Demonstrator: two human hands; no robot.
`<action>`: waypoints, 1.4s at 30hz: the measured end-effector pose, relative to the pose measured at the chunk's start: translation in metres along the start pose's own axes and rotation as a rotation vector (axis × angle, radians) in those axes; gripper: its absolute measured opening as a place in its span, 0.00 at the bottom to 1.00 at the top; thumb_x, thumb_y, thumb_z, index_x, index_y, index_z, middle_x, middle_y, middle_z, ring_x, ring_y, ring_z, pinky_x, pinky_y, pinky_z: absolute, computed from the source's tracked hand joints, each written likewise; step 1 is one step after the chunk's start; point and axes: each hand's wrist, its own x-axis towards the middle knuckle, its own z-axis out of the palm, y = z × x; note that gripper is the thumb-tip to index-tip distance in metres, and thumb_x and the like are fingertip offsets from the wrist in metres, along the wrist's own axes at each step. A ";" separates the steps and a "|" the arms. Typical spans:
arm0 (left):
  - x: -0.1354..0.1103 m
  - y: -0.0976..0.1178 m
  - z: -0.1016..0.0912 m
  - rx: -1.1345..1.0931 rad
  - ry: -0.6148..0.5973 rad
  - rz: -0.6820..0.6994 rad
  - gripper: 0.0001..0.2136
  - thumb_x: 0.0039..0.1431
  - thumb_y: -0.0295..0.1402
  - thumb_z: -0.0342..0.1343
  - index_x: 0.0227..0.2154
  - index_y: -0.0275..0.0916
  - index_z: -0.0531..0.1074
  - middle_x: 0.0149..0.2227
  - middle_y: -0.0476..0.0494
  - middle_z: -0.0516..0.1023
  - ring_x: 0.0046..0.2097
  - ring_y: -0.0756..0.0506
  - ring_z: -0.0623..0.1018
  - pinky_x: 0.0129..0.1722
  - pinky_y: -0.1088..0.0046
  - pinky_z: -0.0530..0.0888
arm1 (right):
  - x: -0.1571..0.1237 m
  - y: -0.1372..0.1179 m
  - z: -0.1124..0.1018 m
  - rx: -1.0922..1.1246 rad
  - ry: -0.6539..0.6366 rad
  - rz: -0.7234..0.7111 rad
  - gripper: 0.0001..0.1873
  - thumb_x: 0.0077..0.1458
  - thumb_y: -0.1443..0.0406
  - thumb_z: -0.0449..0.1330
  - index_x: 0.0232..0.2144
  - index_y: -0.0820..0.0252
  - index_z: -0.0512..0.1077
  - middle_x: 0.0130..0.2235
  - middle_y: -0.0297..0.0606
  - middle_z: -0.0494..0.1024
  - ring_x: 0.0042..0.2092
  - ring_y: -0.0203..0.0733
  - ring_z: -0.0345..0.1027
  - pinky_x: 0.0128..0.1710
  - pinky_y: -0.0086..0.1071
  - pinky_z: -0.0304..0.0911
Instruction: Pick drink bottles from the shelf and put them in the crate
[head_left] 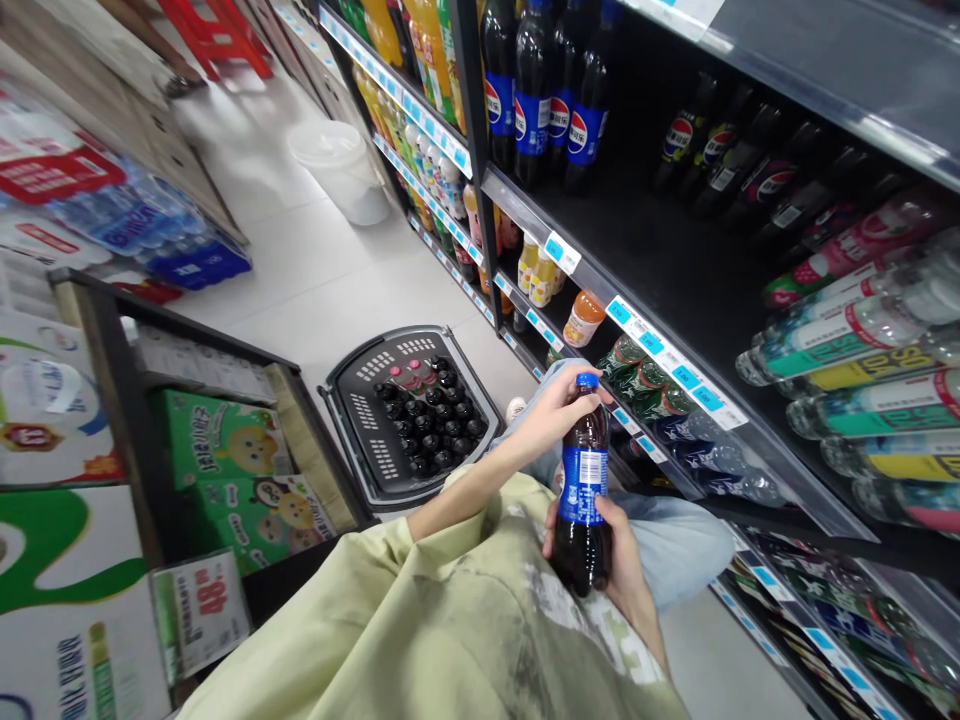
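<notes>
A cola bottle (583,490) with a blue cap and blue label stands nearly upright in front of my body. Around its neck and cap lie the fingers of my left hand (571,402). My right hand (619,550) grips the lower part of the bottle from the side, thumb across the label edge. Beside my legs on the floor sits a black basket (360,400) holding many dark-capped bottles (431,425). Several similar blue-labelled cola bottles (532,100) stand on the shelf ahead.
A drinks shelf (637,225) with price tags runs along my right; clear bottles (862,340) lie on it. A white bucket (337,170) stands on the floor farther off. Boxed goods (225,450) line the left side. A red stool (214,35) and a person's foot (184,82) are at the back.
</notes>
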 end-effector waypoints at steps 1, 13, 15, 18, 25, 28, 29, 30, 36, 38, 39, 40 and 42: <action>0.001 -0.001 0.000 -0.010 0.007 -0.005 0.23 0.58 0.43 0.71 0.53 0.43 0.74 0.45 0.43 0.86 0.46 0.40 0.84 0.51 0.63 0.77 | 0.000 0.000 -0.001 0.010 0.009 0.002 0.30 0.47 0.39 0.74 0.37 0.58 0.81 0.26 0.37 0.81 0.24 0.48 0.77 0.30 0.40 0.78; 0.004 -0.019 0.008 -0.706 0.002 -0.327 0.22 0.50 0.34 0.67 0.49 0.35 0.77 0.43 0.34 0.87 0.47 0.33 0.87 0.53 0.52 0.83 | -0.001 -0.006 -0.006 0.224 -0.190 0.122 0.34 0.55 0.33 0.64 0.44 0.53 0.79 0.26 0.36 0.82 0.20 0.45 0.73 0.18 0.31 0.64; 0.004 -0.024 0.009 -0.801 0.037 -0.382 0.19 0.52 0.33 0.65 0.48 0.35 0.77 0.43 0.34 0.87 0.48 0.33 0.88 0.55 0.51 0.83 | 0.001 -0.010 -0.005 0.218 -0.207 0.150 0.36 0.53 0.29 0.64 0.42 0.52 0.77 0.26 0.34 0.79 0.22 0.46 0.74 0.18 0.31 0.64; 0.004 -0.028 0.011 -0.882 0.094 -0.445 0.13 0.55 0.32 0.63 0.44 0.36 0.77 0.41 0.35 0.86 0.47 0.35 0.88 0.56 0.50 0.84 | 0.002 -0.011 -0.003 0.207 -0.208 0.133 0.37 0.50 0.27 0.63 0.40 0.50 0.74 0.27 0.33 0.77 0.27 0.49 0.77 0.20 0.33 0.68; 0.006 -0.031 0.006 -0.780 0.109 -0.425 0.11 0.54 0.33 0.66 0.39 0.36 0.77 0.39 0.38 0.85 0.46 0.36 0.88 0.54 0.53 0.85 | 0.003 -0.009 0.001 0.240 -0.191 0.113 0.31 0.56 0.32 0.62 0.37 0.51 0.72 0.28 0.34 0.78 0.26 0.45 0.74 0.21 0.32 0.67; 0.008 -0.027 0.001 -0.681 0.116 -0.399 0.13 0.54 0.34 0.69 0.41 0.37 0.78 0.39 0.39 0.85 0.46 0.36 0.88 0.52 0.53 0.86 | 0.003 -0.011 0.000 0.203 -0.173 0.095 0.31 0.58 0.34 0.61 0.38 0.53 0.75 0.28 0.33 0.77 0.21 0.38 0.66 0.17 0.29 0.61; 0.008 -0.025 0.000 -0.647 0.115 -0.397 0.14 0.54 0.35 0.71 0.41 0.37 0.78 0.40 0.39 0.86 0.45 0.36 0.88 0.51 0.54 0.86 | 0.003 -0.011 -0.002 0.179 -0.157 0.089 0.32 0.59 0.33 0.60 0.39 0.53 0.76 0.28 0.32 0.77 0.20 0.38 0.64 0.17 0.29 0.60; 0.008 -0.022 -0.002 -0.612 0.113 -0.395 0.15 0.54 0.35 0.71 0.42 0.37 0.78 0.40 0.40 0.86 0.45 0.37 0.87 0.50 0.55 0.86 | 0.002 -0.011 -0.003 0.152 -0.133 0.084 0.33 0.59 0.32 0.58 0.40 0.53 0.77 0.27 0.32 0.76 0.20 0.38 0.65 0.16 0.29 0.60; 0.008 0.001 -0.006 -0.371 0.138 -0.302 0.18 0.56 0.36 0.75 0.46 0.38 0.79 0.44 0.40 0.87 0.43 0.43 0.86 0.45 0.67 0.83 | 0.000 0.006 -0.004 0.035 0.139 -0.014 0.25 0.53 0.45 0.75 0.43 0.54 0.77 0.29 0.35 0.80 0.28 0.47 0.79 0.24 0.34 0.74; 0.006 0.006 -0.006 -0.315 0.131 -0.247 0.20 0.58 0.41 0.75 0.47 0.37 0.80 0.43 0.40 0.87 0.42 0.44 0.85 0.43 0.69 0.82 | 0.001 0.009 -0.001 -0.010 0.199 -0.079 0.26 0.50 0.52 0.79 0.46 0.53 0.77 0.34 0.35 0.84 0.30 0.46 0.81 0.28 0.35 0.77; 0.004 0.008 -0.005 -0.302 0.118 -0.226 0.21 0.59 0.45 0.75 0.48 0.37 0.80 0.42 0.40 0.87 0.42 0.43 0.85 0.42 0.69 0.81 | 0.001 0.010 0.001 -0.025 0.211 -0.101 0.26 0.49 0.54 0.80 0.46 0.52 0.77 0.36 0.35 0.84 0.31 0.46 0.81 0.29 0.35 0.78; 0.003 0.010 -0.005 -0.301 0.100 -0.209 0.23 0.60 0.50 0.73 0.49 0.37 0.80 0.42 0.40 0.86 0.42 0.42 0.85 0.42 0.69 0.81 | 0.002 0.009 0.002 -0.031 0.211 -0.113 0.25 0.49 0.54 0.80 0.45 0.53 0.77 0.36 0.35 0.85 0.31 0.46 0.81 0.30 0.36 0.79; 0.002 0.013 -0.005 -0.321 0.057 -0.194 0.27 0.61 0.56 0.70 0.50 0.37 0.80 0.41 0.39 0.86 0.44 0.40 0.86 0.42 0.67 0.81 | 0.003 0.007 0.002 -0.030 0.163 -0.090 0.22 0.51 0.51 0.78 0.41 0.53 0.78 0.34 0.36 0.84 0.32 0.47 0.82 0.31 0.38 0.79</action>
